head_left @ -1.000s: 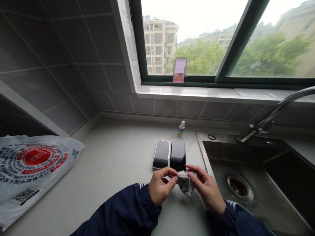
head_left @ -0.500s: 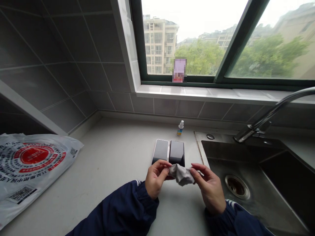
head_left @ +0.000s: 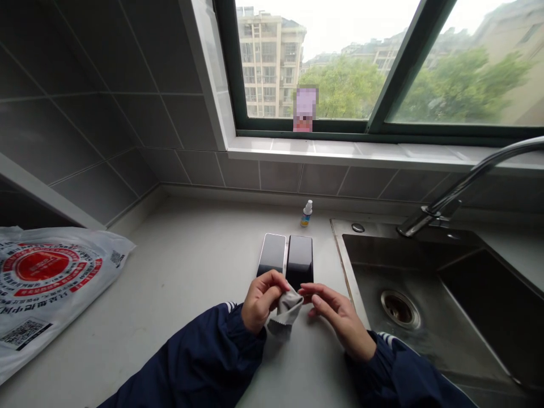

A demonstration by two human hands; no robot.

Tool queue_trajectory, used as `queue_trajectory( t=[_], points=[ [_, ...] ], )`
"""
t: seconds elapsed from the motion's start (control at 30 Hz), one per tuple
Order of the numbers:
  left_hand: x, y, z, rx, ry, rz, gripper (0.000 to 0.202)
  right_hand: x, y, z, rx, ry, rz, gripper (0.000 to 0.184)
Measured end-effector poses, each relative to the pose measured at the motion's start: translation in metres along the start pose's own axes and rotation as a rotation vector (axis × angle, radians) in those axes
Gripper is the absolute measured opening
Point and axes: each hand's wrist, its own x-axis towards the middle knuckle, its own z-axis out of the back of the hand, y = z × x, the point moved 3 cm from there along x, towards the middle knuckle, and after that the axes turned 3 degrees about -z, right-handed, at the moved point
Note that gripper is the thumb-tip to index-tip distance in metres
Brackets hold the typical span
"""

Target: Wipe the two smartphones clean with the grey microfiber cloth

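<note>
A small grey cloth [head_left: 289,313] with a zigzag edge hangs from my left hand [head_left: 258,300], pinched between thumb and fingers. Just right of it is my right hand [head_left: 342,323], its thumb and fingers apart. The right fingertips come close to the cloth; whether they touch it I cannot tell. Beyond both hands, two smartphones lie side by side on the counter, dark faces up: a silver-edged phone [head_left: 272,253] on the left and a black phone [head_left: 300,255] on the right. My hands and the cloth cover their near ends in part.
Behind the phones stands a small white spray bottle [head_left: 306,215]. To the right, a steel sink [head_left: 359,300] with a chrome faucet [head_left: 459,181] is set into the counter [head_left: 191,272]. A printed plastic bag [head_left: 85,294] lies at the left. A window [head_left: 340,96] is above.
My right hand has let go of the cloth and its fingers have spread. Now the cloth hangs from my left hand alone, farther left and folded down. The whole view has shifted slightly.
</note>
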Motion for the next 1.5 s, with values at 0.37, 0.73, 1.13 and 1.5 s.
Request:
queue_trajectory(
  t=[0.37,0.73,1.13,1.5],
  points=[
    [-0.004,-0.007,-0.006,0.227,0.114,-0.075,0.022,-0.008,-0.001,-0.004,-0.226,-0.075,0.249,0.048],
    [0.002,0.002,0.002,0.1,-0.031,0.033,0.021,-0.014,0.011,-0.008,-0.441,-0.128,0.51,0.04],
    [-0.001,0.001,-0.002,0.108,0.077,0.1,0.016,-0.015,0.018,-0.008,-0.465,-0.163,0.589,0.024],
    [0.007,-0.003,-0.001,0.297,-0.013,-0.094,0.015,-0.01,0.006,0.007,-0.024,-0.323,0.41,0.011]
  ],
)
